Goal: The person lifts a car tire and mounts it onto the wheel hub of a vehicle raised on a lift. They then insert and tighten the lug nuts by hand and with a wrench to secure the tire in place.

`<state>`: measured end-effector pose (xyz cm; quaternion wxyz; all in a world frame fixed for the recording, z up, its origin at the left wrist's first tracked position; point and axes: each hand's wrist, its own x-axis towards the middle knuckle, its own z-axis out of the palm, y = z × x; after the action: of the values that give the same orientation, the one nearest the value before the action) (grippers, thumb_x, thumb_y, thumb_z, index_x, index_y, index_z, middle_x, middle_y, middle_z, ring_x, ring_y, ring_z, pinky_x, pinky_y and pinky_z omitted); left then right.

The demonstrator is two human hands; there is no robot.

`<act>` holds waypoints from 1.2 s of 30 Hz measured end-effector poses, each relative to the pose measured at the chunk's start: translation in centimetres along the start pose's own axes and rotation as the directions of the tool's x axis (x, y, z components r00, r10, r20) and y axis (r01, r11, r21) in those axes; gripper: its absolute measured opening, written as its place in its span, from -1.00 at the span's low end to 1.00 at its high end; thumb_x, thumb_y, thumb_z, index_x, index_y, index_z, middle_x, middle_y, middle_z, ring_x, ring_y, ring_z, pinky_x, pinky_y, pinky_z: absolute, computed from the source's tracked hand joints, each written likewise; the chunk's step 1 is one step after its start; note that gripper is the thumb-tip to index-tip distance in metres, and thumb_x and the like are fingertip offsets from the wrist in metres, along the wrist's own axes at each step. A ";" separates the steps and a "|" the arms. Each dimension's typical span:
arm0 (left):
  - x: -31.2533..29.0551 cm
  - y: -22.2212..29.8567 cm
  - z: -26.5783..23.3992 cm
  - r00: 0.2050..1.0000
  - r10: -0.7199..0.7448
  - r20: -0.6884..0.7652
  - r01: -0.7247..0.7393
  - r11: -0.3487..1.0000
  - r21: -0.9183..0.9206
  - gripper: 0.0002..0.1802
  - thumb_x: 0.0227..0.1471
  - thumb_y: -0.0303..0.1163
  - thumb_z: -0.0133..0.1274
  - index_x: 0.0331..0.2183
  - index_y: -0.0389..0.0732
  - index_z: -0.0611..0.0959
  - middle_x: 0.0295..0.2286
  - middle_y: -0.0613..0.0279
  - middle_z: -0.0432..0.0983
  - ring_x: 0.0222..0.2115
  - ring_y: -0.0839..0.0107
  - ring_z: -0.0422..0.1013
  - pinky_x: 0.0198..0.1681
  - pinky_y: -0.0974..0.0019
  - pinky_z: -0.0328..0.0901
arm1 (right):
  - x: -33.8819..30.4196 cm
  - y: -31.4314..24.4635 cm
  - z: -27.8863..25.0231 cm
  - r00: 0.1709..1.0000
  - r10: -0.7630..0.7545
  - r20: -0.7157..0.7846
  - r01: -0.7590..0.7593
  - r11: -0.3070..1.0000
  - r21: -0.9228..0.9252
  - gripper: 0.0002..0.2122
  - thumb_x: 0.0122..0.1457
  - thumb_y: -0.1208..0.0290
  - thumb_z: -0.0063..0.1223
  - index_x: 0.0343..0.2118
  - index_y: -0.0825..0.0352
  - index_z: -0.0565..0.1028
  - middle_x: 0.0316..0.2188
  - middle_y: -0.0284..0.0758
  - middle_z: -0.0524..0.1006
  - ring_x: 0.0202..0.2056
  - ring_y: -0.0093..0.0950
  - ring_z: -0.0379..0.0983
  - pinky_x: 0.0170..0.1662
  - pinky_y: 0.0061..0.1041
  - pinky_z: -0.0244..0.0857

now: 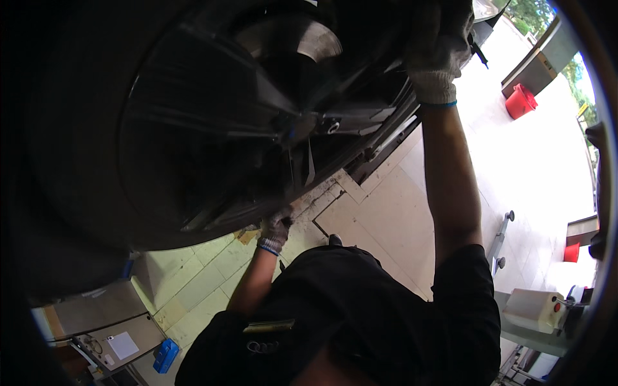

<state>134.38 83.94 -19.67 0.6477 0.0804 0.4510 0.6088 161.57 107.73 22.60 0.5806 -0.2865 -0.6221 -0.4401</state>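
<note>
A large dark car wheel (222, 119) with long spokes fills the upper left. Behind its spokes shows a shiny brake disc (318, 40). My left hand (277, 228), in a pale knitted glove with a blue cuff edge, is at the lower rim of the tyre. Its fingers look curled, but what they hold, if anything, is lost in shadow. My right hand (441, 64), gloved the same way, is raised with the arm stretched up, at the dark edge right of the wheel. Its fingers fade into the dark there, so their grip does not show.
At lower left a work trolley (138, 325) bears a white sheet, with a blue box (166, 356) beside it. Red buckets (520, 101) stand on the bright floor to the right. A grey lift arm (503, 241) and a white machine housing (531, 310) are at lower right.
</note>
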 end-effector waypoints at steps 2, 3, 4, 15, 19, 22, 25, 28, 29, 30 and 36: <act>-0.4 0.2 0.4 1.000 0.004 0.003 -0.004 0.998 -0.062 -0.81 -0.04 -0.52 0.23 -0.32 -0.14 0.59 -0.52 0.35 0.42 -0.57 0.48 0.31 -0.50 0.39 0.24 | -0.3 -0.3 1.4 0.978 0.204 0.034 -0.205 0.979 0.017 -0.45 0.27 0.33 0.12 0.28 0.46 0.34 0.21 -0.01 0.43 0.26 -0.08 0.30 0.39 -0.11 -0.03; -0.8 0.2 0.8 0.999 0.018 0.037 -0.015 0.995 -0.100 -0.80 -0.07 -0.54 0.22 -0.33 -0.15 0.58 -0.50 0.33 0.42 -0.57 0.48 0.29 -0.51 0.40 0.23 | -0.5 -0.5 1.6 0.943 0.319 0.090 -0.323 0.946 0.037 -0.42 0.28 0.35 0.10 0.32 0.47 0.29 0.26 0.00 0.38 0.30 -0.08 0.26 0.42 -0.11 -0.09; -1.2 0.3 1.2 0.999 0.032 -0.030 -0.034 0.997 -0.064 -0.79 -0.08 -0.56 0.21 -0.34 -0.16 0.57 -0.49 0.32 0.42 -0.56 0.48 0.28 -0.51 0.40 0.21 | -0.7 -0.8 1.7 0.952 0.294 0.082 -0.300 0.951 0.070 -0.43 0.30 0.34 0.06 0.32 0.48 0.28 0.27 0.00 0.36 0.31 -0.08 0.24 0.42 -0.12 -0.08; -2.3 0.3 0.3 0.988 0.062 -0.141 -0.056 0.997 0.048 -0.84 -0.16 -0.59 0.19 -0.40 -0.31 0.61 -0.50 0.17 0.50 -0.61 0.46 0.29 -0.56 0.40 0.16 | 0.8 -0.7 2.1 0.991 0.124 0.055 -0.135 0.884 0.448 -0.51 0.40 0.31 -0.15 0.28 0.52 0.28 0.21 0.00 0.39 0.21 -0.12 0.32 0.29 -0.21 0.12; -2.3 0.1 0.8 0.989 0.101 -0.112 -0.105 0.994 -0.032 -0.82 -0.16 -0.60 0.20 -0.38 -0.34 0.63 -0.49 0.11 0.55 -0.57 0.41 0.36 -0.55 0.39 0.21 | 1.0 -0.8 2.0 0.994 0.102 0.047 -0.112 0.864 0.491 -0.53 0.44 0.29 -0.22 0.27 0.54 0.27 0.18 0.00 0.40 0.18 -0.14 0.36 0.25 -0.24 0.19; -2.5 0.3 1.7 0.987 0.121 -0.106 -0.130 0.988 -0.083 -0.84 -0.16 -0.61 0.19 -0.41 -0.31 0.60 -0.50 0.16 0.50 -0.57 0.43 0.31 -0.54 0.40 0.18 | 1.3 -0.9 2.2 0.995 0.093 0.043 -0.102 0.857 0.505 -0.54 0.47 0.28 -0.28 0.26 0.55 0.27 0.16 0.00 0.41 0.15 -0.15 0.38 0.21 -0.27 0.25; -2.5 0.2 1.9 0.987 0.128 -0.099 -0.139 0.984 -0.109 -0.84 -0.17 -0.61 0.18 -0.42 -0.27 0.57 -0.52 0.22 0.43 -0.58 0.45 0.27 -0.55 0.40 0.14 | 1.0 -1.3 2.5 0.981 0.184 0.054 -0.180 0.791 0.585 -0.55 0.47 0.30 -0.27 0.26 0.54 0.27 0.16 -0.02 0.41 0.15 -0.18 0.39 0.19 -0.27 0.28; -2.2 0.0 1.4 0.988 0.119 -0.095 -0.126 0.989 -0.072 -0.82 -0.17 -0.61 0.17 -0.42 -0.24 0.54 -0.53 0.27 0.39 -0.58 0.47 0.25 -0.55 0.40 0.12 | 0.2 -1.9 3.1 0.940 0.332 0.077 -0.298 0.692 0.657 -0.49 0.47 0.21 -0.23 0.30 0.51 0.25 0.20 -0.03 0.40 0.20 -0.19 0.36 0.22 -0.26 0.28; -2.0 -0.1 1.1 0.991 0.111 -0.075 -0.115 0.992 -0.057 -0.81 -0.17 -0.61 0.18 -0.42 -0.23 0.53 -0.53 0.27 0.38 -0.58 0.47 0.25 -0.55 0.40 0.13 | -0.2 -2.1 3.2 0.922 0.378 0.086 -0.333 0.657 0.676 -0.48 0.47 0.18 -0.22 0.31 0.50 0.24 0.21 -0.04 0.40 0.21 -0.20 0.36 0.23 -0.26 0.28; -1.8 -0.2 0.8 0.993 0.090 -0.075 -0.094 0.994 -0.051 -0.81 -0.17 -0.60 0.18 -0.42 -0.22 0.53 -0.53 0.28 0.37 -0.58 0.47 0.25 -0.55 0.40 0.13 | -0.5 -2.0 3.0 0.916 0.390 0.097 -0.351 0.662 0.662 -0.46 0.46 0.16 -0.21 0.33 0.49 0.23 0.23 -0.04 0.39 0.23 -0.20 0.35 0.24 -0.25 0.28; -1.3 -0.4 0.7 0.991 0.131 -0.025 -0.133 0.986 -0.103 -0.82 -0.15 -0.56 0.21 -0.40 -0.27 0.57 -0.53 0.25 0.43 -0.59 0.46 0.28 -0.53 0.39 0.17 | -0.9 0.2 1.8 0.967 0.235 0.100 -0.255 0.891 0.377 -0.39 0.41 0.15 -0.09 0.39 0.42 0.17 0.31 0.00 0.31 0.28 -0.13 0.30 0.30 -0.22 0.21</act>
<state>135.30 83.01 -18.87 0.6052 0.0705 0.4178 0.6739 161.07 109.54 21.84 0.6601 -0.2537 -0.6704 -0.2246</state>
